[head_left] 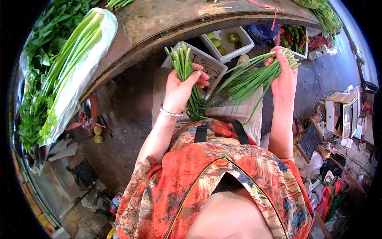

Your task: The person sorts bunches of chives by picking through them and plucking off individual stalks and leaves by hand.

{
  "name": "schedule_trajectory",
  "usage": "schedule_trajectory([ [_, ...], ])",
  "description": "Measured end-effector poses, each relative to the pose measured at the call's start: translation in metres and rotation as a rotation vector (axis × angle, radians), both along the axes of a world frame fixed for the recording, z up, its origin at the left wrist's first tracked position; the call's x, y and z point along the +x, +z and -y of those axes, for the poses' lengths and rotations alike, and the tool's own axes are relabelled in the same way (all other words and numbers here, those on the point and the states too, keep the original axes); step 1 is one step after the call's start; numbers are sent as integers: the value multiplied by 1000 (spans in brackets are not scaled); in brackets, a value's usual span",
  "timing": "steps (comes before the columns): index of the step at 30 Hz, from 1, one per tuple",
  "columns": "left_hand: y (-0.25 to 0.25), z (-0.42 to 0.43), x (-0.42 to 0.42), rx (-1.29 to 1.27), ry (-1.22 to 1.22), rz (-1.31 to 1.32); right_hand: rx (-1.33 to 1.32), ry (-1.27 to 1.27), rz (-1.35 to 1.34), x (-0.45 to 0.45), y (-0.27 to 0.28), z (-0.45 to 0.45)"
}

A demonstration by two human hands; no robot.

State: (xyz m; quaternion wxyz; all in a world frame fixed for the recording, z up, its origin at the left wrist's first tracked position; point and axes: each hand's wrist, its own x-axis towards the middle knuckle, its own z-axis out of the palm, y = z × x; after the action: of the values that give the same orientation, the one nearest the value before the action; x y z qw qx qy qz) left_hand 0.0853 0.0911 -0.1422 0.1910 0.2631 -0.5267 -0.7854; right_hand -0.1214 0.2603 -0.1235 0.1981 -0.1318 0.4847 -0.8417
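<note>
My left hand (pixel 184 84), with a bracelet at its wrist, is wrapped round a bundle of thick green stems (pixel 183 63). The cut ends point up and the lower part hangs down toward the lap. My right hand (pixel 283 71) grips a bunch of long thin green leaves (pixel 254 76) near its pale ends, at the right. Those leaves trail leftward and down over the light trousers (pixel 254 115). The two bunches are apart at the hands, and their lower ends come close together above the lap.
A curved wooden table (pixel 159 28) spans the top, with bagged celery-like stalks (pixel 75 55) at left. Below it are a white box (pixel 210 65), a white box with green fruit (pixel 242 49) and a crate of peppers (pixel 305 49). Clutter surrounds a small cabinet (pixel 338 113) at right.
</note>
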Motion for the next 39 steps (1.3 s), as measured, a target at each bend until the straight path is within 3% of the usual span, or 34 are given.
schedule_trajectory([
  [5, -1, 4, 2, -106, 13, 17, -26, -19, 24, -1, 8, -4],
  [10, 14, -12, -6, 153, -344, -62, 118, 243, -124, 26, 3, 13],
  [15, 14, -21, -9, 269, -542, -114, 150, 519, 56, 52, 1, 34],
  [17, 14, -23, -9, 299, -541, -103, 111, 638, 159, 56, 3, 33],
  [19, 14, -23, -9, 328, -537, -94, 146, 579, 132, 57, 5, 33],
  [22, 14, -23, -7, 329, -290, -41, 157, 440, 38, 51, 0, 34],
  [35, 4, -21, -8, 294, -160, -75, 44, 225, 171, 38, -11, 22],
  [39, 4, -21, -9, 304, -155, -73, 110, 357, 132, 39, -11, 21],
])
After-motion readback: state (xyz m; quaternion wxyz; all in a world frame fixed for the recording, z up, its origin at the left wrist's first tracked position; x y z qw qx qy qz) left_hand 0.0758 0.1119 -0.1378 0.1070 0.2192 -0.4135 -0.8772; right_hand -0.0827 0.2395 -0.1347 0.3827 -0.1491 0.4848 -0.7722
